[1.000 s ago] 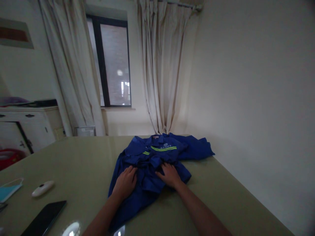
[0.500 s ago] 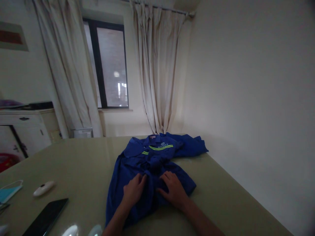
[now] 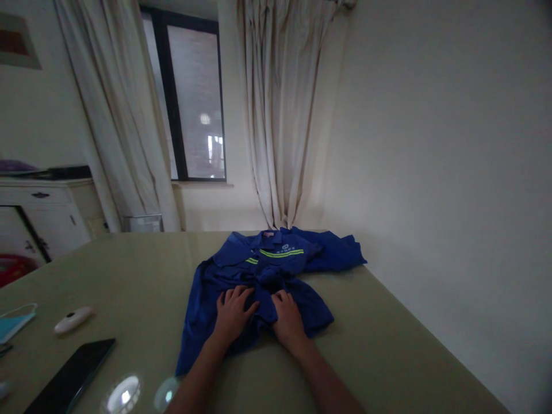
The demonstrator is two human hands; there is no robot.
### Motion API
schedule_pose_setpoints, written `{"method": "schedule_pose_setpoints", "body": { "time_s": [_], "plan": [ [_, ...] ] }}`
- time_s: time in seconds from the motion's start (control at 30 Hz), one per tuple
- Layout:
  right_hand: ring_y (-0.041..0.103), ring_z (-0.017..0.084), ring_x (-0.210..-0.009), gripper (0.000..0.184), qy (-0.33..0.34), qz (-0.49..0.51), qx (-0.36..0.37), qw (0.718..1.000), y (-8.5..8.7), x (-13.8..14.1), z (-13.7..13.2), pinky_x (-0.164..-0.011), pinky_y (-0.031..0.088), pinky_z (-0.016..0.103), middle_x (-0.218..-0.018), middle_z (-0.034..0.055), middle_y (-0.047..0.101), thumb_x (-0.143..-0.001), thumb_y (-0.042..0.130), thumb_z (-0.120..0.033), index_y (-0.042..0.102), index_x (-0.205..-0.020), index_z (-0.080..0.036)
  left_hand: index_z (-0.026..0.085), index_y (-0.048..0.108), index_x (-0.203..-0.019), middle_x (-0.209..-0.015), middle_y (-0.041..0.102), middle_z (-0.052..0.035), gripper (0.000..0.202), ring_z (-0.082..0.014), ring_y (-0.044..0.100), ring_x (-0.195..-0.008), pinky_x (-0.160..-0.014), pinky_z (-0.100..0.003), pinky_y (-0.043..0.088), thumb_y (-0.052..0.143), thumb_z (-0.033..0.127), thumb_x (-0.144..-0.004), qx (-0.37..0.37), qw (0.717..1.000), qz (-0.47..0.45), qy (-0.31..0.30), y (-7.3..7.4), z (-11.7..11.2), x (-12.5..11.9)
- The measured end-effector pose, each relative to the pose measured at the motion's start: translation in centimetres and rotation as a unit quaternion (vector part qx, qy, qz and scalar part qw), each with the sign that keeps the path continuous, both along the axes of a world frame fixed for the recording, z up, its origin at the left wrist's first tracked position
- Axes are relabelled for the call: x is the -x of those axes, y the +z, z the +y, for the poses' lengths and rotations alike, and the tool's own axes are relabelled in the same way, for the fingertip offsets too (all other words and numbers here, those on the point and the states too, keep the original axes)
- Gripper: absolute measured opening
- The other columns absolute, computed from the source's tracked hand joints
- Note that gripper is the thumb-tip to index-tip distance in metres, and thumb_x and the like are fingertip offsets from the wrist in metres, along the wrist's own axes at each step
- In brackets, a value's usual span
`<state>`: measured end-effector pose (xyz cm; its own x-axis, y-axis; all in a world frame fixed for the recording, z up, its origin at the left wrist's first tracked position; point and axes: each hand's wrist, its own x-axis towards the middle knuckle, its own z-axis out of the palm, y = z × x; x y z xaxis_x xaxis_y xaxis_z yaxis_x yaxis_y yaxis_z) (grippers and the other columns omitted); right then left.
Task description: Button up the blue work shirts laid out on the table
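Observation:
A blue work jacket point(image 3: 282, 261) with yellow-green reflective stripes and a white chest logo lies on the table, collar at the far end. Its front is rumpled in the middle, and one sleeve stretches out to the right. My left hand point(image 3: 234, 313) rests on the lower front with its fingers spread over the cloth. Just to its right, my right hand point(image 3: 288, 322) has its fingers curled on the lower front near the hem and holds the fabric; its thumb is mostly hidden. A fold of cloth rises between both hands.
On the left of the table point(image 3: 142, 282) lie a black phone point(image 3: 71, 376), a small white oval device point(image 3: 73, 320) and a blue face mask point(image 3: 15, 326). A wall point(image 3: 440, 172) runs along the right side. Curtains point(image 3: 284, 115) hang behind.
The jacket's lower part has shifted slightly away from me. My left hand has gone from gripping the cloth to spread fingers. My right hand has moved left and its fingers have curled in.

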<state>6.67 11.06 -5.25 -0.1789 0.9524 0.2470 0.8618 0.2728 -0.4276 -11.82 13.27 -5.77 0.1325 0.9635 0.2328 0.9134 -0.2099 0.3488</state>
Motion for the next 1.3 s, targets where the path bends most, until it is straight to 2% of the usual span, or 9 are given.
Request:
{"method": "schedule_pose_setpoints", "body": {
  "time_s": [0.17,0.3,0.43,0.53,0.6,0.8,1.03,1.17,1.3],
  "plan": [
    [0.059,0.026,-0.116,0.035,0.004,0.069,0.001,0.998,0.3,-2.2,-0.2,-0.100,0.045,0.033,-0.120,0.0075,0.065,-0.083,0.056,-0.014,0.067,-0.115,-0.025,0.037,0.068,-0.118,-0.133,0.066,0.0003,0.027,-0.0277,0.051,-0.127,-0.115,-0.060,0.017,0.056,0.035,-0.095,-0.006,1.000,-0.022,0.003,-0.4,0.0,1.5],
    [0.065,0.022,-0.097,0.016,-0.028,0.075,0.025,0.996,1.4,-3.5,-0.3,-0.083,0.048,0.030,-0.101,0.0046,0.070,-0.080,0.065,-0.017,0.068,-0.094,-0.024,0.033,0.068,-0.117,-0.126,0.069,-0.0015,0.028,-0.0257,0.056,-0.121,-0.111,-0.053,0.027,0.049,0.026,-0.098,-0.045,0.998,-0.047,-0.010,0.5,-1.1,1.8],
    [0.065,0.017,-0.072,0.009,0.024,0.083,0.138,0.987,2.0,-3.7,-1.1,-0.062,0.041,0.025,-0.077,-0.0009,0.070,-0.077,0.073,-0.026,0.069,-0.085,-0.024,0.032,0.068,-0.116,-0.118,0.070,-0.0034,0.027,-0.0249,0.059,-0.113,-0.104,-0.042,0.037,0.056,0.045,-0.096,-0.017,0.986,-0.072,-0.147,2.0,-3.1,0.5],
    [0.064,0.018,-0.082,0.022,0.075,0.085,0.131,0.985,2.1,-3.8,-1.7,-0.067,0.042,0.024,-0.089,0.0001,0.069,-0.070,0.079,-0.026,0.072,-0.091,-0.024,0.032,0.069,-0.115,-0.115,0.068,-0.0032,0.037,-0.0267,0.059,-0.110,-0.101,-0.040,0.040,0.076,0.045,-0.081,0.026,0.973,-0.053,-0.225,2.3,-3.9,-0.5],
    [0.063,0.019,-0.091,0.031,0.096,0.102,0.126,0.982,2.1,-3.9,-1.8,-0.075,0.045,0.025,-0.099,0.0018,0.067,-0.068,0.082,-0.025,0.073,-0.098,-0.023,0.032,0.072,-0.109,-0.111,0.068,-0.0020,0.027,-0.0253,0.059,-0.106,-0.097,-0.037,0.042,0.075,0.036,-0.082,0.044,0.969,-0.053,-0.236,2.2,-4.0,-0.6],
    [0.060,0.023,-0.108,0.046,0.080,0.139,0.106,0.981,1.3,-3.6,-1.6,-0.094,0.046,0.030,-0.115,0.0055,0.062,-0.071,0.081,-0.026,0.070,-0.116,-0.024,0.026,0.072,-0.097,-0.099,0.074,-0.0025,0.021,-0.0207,0.066,-0.096,-0.086,-0.029,0.045,0.052,0.031,-0.097,0.049,0.971,-0.163,-0.168,1.0,-2.5,0.7],
    [0.058,0.024,-0.108,0.025,0.085,0.036,0.015,0.996,0.6,-1.1,-2.1,-0.094,0.045,0.031,-0.111,0.0057,0.064,-0.088,0.068,-0.029,0.071,-0.112,-0.026,0.023,0.064,-0.099,-0.092,0.076,-0.0032,0.022,-0.0214,0.072,-0.087,-0.075,-0.028,0.045,0.045,0.033,-0.099,0.040,0.983,-0.175,-0.035,-0.6,-1.5,0.9],
    [0.061,0.022,-0.098,0.020,0.071,0.030,-0.006,0.997,0.3,-0.5,-2.2,-0.085,0.044,0.030,-0.101,0.0054,0.067,-0.095,0.051,-0.019,0.070,-0.098,-0.024,0.024,0.062,-0.104,-0.098,0.076,-0.0037,0.020,-0.0211,0.073,-0.093,-0.080,-0.028,0.049,0.044,0.032,-0.100,0.011,0.982,-0.184,-0.046,-0.8,-2.2,0.8],
    [0.065,0.021,-0.088,0.019,0.008,0.150,-0.002,0.989,-0.1,-1.1,-1.6,-0.079,0.043,0.029,-0.090,0.0054,0.069,-0.095,0.047,-0.021,0.065,-0.091,-0.021,0.026,0.065,-0.103,-0.101,0.076,-0.0023,0.019,-0.0196,0.073,-0.094,-0.084,-0.028,0.054,0.047,0.030,-0.099,-0.056,0.982,-0.153,-0.093,-0.7,-2.8,0.9]
  ]
}}
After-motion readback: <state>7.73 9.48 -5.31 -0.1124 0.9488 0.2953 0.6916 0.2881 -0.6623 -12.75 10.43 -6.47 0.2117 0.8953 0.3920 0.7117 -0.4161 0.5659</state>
